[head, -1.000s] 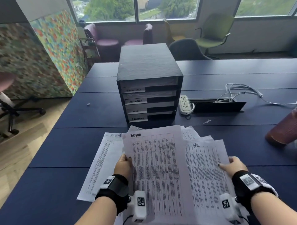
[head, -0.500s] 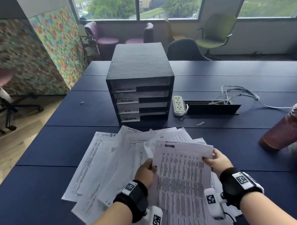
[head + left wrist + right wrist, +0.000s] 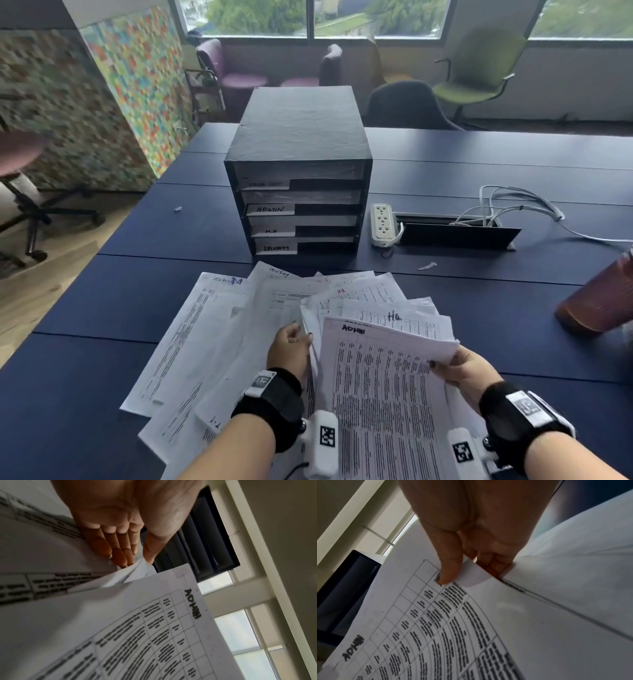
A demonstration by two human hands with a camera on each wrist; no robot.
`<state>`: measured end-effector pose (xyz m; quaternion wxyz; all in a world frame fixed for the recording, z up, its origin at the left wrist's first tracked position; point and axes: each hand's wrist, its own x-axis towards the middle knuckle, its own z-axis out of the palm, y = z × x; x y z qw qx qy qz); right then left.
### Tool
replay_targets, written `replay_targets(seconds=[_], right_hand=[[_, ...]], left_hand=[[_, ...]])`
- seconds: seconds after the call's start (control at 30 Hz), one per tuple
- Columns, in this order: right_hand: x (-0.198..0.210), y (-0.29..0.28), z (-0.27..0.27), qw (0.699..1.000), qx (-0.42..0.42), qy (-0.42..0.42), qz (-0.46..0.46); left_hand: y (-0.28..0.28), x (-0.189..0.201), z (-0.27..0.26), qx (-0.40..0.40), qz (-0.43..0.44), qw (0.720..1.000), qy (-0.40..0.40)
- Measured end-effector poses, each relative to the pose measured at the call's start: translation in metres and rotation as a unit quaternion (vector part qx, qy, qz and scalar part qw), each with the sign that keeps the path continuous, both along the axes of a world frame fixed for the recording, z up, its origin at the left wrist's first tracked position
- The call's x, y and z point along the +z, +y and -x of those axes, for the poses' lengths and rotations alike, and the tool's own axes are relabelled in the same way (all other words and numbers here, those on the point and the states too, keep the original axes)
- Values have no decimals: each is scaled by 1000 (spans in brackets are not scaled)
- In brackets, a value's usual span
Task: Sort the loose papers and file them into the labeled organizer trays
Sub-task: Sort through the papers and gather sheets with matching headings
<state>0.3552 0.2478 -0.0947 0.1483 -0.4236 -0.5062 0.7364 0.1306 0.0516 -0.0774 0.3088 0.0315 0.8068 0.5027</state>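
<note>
A printed sheet headed ADMIN [image 3: 376, 394] is lifted off the fanned pile of loose papers [image 3: 212, 342]. My right hand [image 3: 459, 370] pinches its right edge, thumb on top [image 3: 448, 577] and fingers underneath. My left hand [image 3: 291, 349] is at the sheet's left edge, its fingers [image 3: 118, 550] lying straight on another paper in the pile. Other sheets are marked SECURITY and HR. The black organizer [image 3: 298, 137] stands behind the pile; three of its trays are labelled ADMIN [image 3: 270, 209], H.R and SECURITY, and the top label is unreadable.
Right of the organizer, a white power strip [image 3: 382, 224] lies on the dark blue table [image 3: 102, 308] beside an open cable box [image 3: 455, 234] with white cables [image 3: 513, 202]. A reddish-brown bottle [image 3: 603, 301] stands at the right edge. Chairs stand beyond the table.
The ADMIN sheet has gone from the middle of the pile to the right and been lifted. My right hand has taken hold of its right edge; my left hand has followed alongside.
</note>
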Motion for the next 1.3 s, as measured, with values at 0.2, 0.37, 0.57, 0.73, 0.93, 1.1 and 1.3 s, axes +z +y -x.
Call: replay_targets(seconds=[0.2, 0.37, 0.57, 0.73, 0.93, 1.1, 1.3], right_hand=[[0, 4, 0, 999, 14, 47, 8], [7, 17, 1, 993, -55, 99, 18], [-2, 19, -4, 996, -44, 75, 22], [-2, 11, -4, 996, -16, 88, 31], [-15, 15, -6, 997, -20, 72, 8], [-10, 13, -5, 997, -6, 76, 11], [-9, 11, -3, 998, -1, 64, 0]], left_hand=[[4, -3, -4, -58, 43, 994, 83], [1, -1, 4, -54, 93, 987, 122], [0, 4, 11, -16, 80, 971, 223], [12, -4, 1, -87, 86, 981, 151], [15, -3, -11, -64, 64, 990, 105], [15, -4, -17, -118, 49, 985, 112], [5, -16, -18, -190, 59, 962, 189]])
